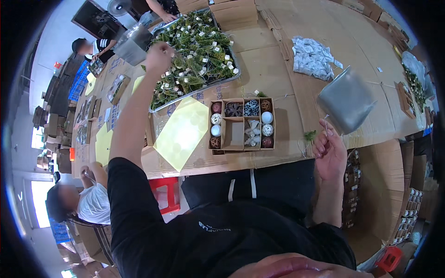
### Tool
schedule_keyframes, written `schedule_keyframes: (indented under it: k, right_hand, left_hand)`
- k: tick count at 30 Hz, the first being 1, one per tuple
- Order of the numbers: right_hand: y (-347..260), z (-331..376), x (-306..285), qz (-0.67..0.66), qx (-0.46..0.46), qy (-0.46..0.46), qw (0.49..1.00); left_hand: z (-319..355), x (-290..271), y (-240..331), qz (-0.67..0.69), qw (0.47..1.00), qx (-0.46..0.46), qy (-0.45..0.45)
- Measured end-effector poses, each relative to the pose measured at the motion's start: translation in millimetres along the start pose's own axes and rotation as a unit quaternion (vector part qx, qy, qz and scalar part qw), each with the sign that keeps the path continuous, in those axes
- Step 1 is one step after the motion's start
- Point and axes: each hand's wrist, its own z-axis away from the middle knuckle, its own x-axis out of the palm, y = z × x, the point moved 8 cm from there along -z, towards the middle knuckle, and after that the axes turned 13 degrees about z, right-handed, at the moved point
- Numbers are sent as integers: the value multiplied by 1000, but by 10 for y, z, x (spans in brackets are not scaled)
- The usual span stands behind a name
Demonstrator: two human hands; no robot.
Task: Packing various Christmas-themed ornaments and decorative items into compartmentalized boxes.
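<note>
My left hand (160, 56) is raised over the left side of a metal tray (194, 91) heaped with green sprigs (197, 51) on pale strings with small white tags. Its fingers are curled together; what they hold, if anything, is hidden. My right hand (330, 153) is at the table edge, thumb and fingertips pinched on a thin pale string (327, 116). Beside it a small green sprig (309, 135) shows by the table's edge. Between my hands lies a divided cardboard box (224, 151) of ornaments: balls, pinecones and white figures; its middle front compartment shows bare cardboard.
A yellow sheet (181, 134) lies left of the box. On the right are a grey metal container (347, 101) and a pile of white packets (313, 58). People sit at the left (92, 199) and far left (99, 48); another person's hand (168, 17) is behind the tray.
</note>
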Motion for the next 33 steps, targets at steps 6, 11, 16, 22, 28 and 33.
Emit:
schedule_keyframes:
  k: [6, 11, 16, 22, 28, 33]
  right_hand:
    - [65, -69, 54, -4, 19, -10, 1000]
    - [66, -128, 140, -12, 11, -28, 999]
    - [38, -95, 319, 83, 1, -74, 994]
    - [22, 65, 1174, 254, -116, -214, 936]
    - [5, 90, 1432, 448, -222, -234, 834]
    - [46, 85, 1585, 414, -183, -271, 849]
  left_hand:
    - [-674, -398, -248, 186, 971, -152, 7]
    - [-510, -348, 155, 518, 819, -245, -14]
    - [445, -375, 1414, 370, 914, -73, -146]
    - [2044, 144, 2281, 462, 797, -132, -366]
    - [2407, 164, 2413, 401, 875, 21, -271]
    - [2534, 190, 2039, 445, 875, 42, -185]
